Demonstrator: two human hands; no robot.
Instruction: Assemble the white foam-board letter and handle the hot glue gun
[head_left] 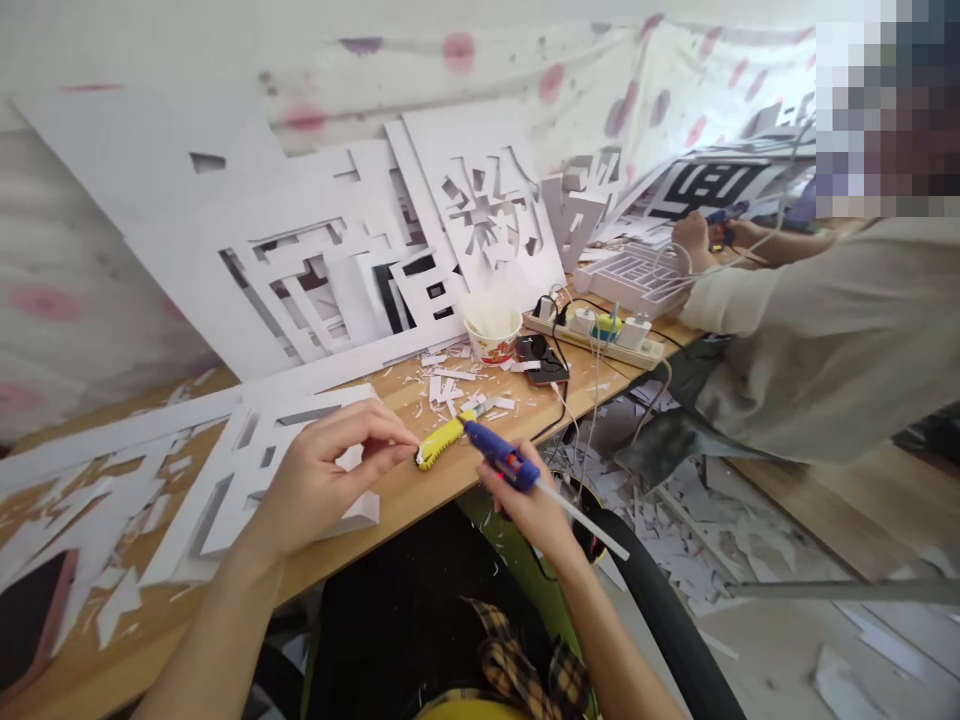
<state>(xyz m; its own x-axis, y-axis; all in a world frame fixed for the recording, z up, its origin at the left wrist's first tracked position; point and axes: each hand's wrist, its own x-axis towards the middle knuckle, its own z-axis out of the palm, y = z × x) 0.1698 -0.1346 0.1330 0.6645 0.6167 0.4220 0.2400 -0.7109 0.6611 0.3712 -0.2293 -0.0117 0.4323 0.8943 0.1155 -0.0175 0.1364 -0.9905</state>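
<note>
Gripping a blue hot-glue gun (501, 460) with a white glue stick jutting from its back, the right hand (534, 510) is hovering just off the near edge of the wooden table (420, 490), its fingers wrapped tight around the handle and the nozzle pointing up-left toward the other hand. The left hand (319, 480) is resting over a white foam-board cut-out character (247, 470) lying flat on the table, with thumb and forefinger pressed together at their tips just beside the nozzle; whether anything is pinched between them is too small to tell. A yellow utility knife (444, 440) is lying on the tabletop between the fingertips and the gun's nozzle, close to both.

Small white offcuts (450, 385) are lying scattered behind the knife, near a paper cup with a red pattern (493, 335). A white power strip (600, 335) with several plugs and cables is sitting farther back on the table. Large white cut-out sheets (315, 260) are leaning against the spotted cloth backdrop (90, 300).

To the right, another person in a pale long sleeve (817, 330) is leaning over the far end of the table, a hand (694, 240) working by a second blue tool (724, 220). More white scraps are littering the floor (675, 520) below.
</note>
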